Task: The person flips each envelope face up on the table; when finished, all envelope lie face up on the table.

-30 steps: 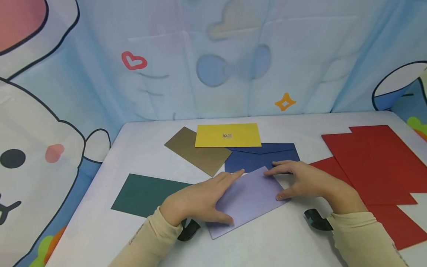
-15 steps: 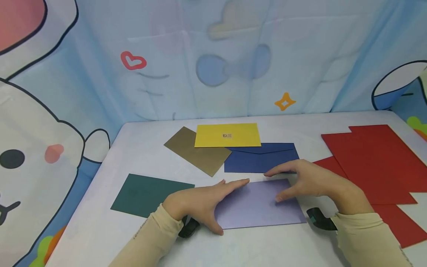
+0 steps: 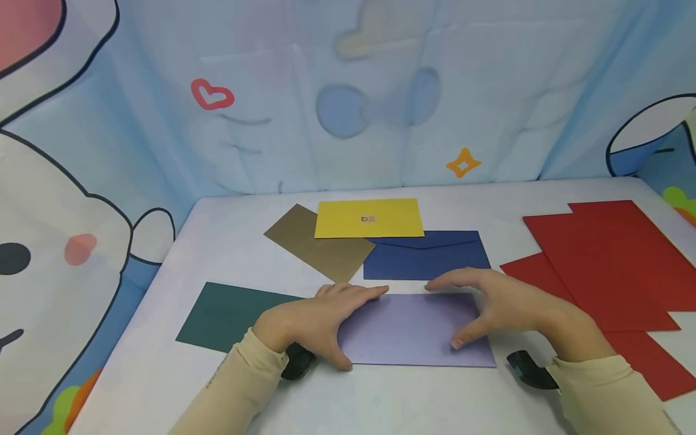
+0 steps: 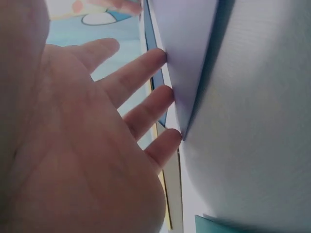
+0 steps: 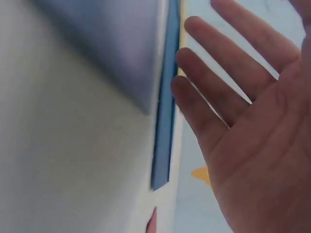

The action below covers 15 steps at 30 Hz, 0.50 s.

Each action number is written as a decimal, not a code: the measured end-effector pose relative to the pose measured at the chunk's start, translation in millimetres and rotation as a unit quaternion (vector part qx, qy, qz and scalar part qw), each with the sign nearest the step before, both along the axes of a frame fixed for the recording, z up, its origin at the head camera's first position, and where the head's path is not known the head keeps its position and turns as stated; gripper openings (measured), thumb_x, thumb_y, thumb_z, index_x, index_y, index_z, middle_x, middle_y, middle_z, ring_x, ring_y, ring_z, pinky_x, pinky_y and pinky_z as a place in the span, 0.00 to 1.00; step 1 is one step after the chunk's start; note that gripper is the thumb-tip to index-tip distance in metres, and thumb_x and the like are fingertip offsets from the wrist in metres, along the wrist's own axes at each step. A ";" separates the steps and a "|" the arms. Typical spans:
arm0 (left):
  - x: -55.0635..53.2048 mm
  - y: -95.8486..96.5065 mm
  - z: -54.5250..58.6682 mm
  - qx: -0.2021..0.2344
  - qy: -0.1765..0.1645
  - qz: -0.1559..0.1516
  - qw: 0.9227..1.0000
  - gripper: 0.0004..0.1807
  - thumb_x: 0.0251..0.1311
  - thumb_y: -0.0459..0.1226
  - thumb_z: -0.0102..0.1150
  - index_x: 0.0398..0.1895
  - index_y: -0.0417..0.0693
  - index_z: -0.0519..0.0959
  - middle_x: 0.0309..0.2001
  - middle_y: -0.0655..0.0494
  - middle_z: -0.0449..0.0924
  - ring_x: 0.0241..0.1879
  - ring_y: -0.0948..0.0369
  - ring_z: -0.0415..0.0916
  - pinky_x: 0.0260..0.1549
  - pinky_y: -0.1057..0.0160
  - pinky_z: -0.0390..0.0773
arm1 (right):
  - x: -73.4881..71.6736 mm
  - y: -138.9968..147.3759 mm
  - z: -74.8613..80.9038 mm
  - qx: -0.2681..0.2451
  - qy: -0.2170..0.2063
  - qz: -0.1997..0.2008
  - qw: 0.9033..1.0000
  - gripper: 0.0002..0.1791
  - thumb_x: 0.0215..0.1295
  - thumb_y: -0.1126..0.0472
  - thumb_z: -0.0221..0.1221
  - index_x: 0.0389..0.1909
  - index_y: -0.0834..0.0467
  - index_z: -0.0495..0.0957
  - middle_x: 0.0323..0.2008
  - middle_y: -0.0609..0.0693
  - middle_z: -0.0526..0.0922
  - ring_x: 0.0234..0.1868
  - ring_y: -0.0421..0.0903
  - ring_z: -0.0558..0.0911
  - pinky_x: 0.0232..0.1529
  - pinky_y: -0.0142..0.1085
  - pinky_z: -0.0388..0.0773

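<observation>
A lavender envelope (image 3: 413,332) lies on the table in front of the person, its long edges running left to right in the head view. At its left end is the left hand (image 3: 315,320), fingers spread along the far corner and thumb by the near corner. In the left wrist view, several of its fingertips (image 4: 165,94) meet the envelope's edge. The right hand (image 3: 508,305) is over the envelope's right end, thumb and index finger apart. Its fingers (image 5: 214,63) extend nearly straight in the right wrist view, with nothing held.
Beyond the hands lie a blue envelope (image 3: 426,260), a yellow one (image 3: 370,217) and a brown one (image 3: 326,248), partly overlapping. A dark green envelope (image 3: 234,314) is left, partly behind the left hand. Several red envelopes (image 3: 603,272) spread over the right side.
The lavender envelope has turned from slanted to straight across. The left hand moved slightly left with its left end, and the right hand's fingers came away from its far corner.
</observation>
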<state>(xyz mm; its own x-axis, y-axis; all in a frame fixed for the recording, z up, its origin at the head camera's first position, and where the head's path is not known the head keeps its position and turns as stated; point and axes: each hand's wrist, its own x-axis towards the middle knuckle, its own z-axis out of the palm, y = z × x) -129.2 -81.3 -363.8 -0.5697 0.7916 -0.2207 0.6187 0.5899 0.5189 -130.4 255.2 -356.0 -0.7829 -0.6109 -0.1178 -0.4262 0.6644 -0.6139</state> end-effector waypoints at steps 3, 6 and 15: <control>-0.3 -2.0 -0.2 0.002 -0.009 0.014 1.000 0.67 0.42 0.46 0.80 0.82 0.68 0.44 0.74 0.67 0.55 0.69 0.59 0.53 0.65 0.51 0.58 | 5.0 2.1 -5.9 -0.007 0.015 0.026 1.000 0.47 0.40 0.30 0.75 0.64 0.44 0.77 0.60 0.40 0.77 0.61 0.48 0.74 0.58 0.52 0.73; -1.8 -3.9 -1.3 0.007 -0.013 0.020 1.000 0.67 0.42 0.47 0.81 0.82 0.68 0.44 0.75 0.67 0.56 0.69 0.58 0.53 0.65 0.51 0.58 | 7.7 3.7 -11.8 -0.009 0.033 0.037 0.999 0.48 0.38 0.29 0.75 0.64 0.43 0.77 0.60 0.38 0.76 0.59 0.46 0.74 0.57 0.46 0.75; -8.8 -8.4 -3.4 0.037 -0.021 0.010 0.999 0.65 0.41 0.49 0.80 0.81 0.65 0.47 0.74 0.68 0.58 0.71 0.63 0.51 0.67 0.52 0.55 | 8.8 6.6 -15.4 0.002 0.050 0.039 0.998 0.53 0.37 0.27 0.74 0.67 0.48 0.76 0.65 0.45 0.73 0.65 0.53 0.70 0.58 0.52 0.74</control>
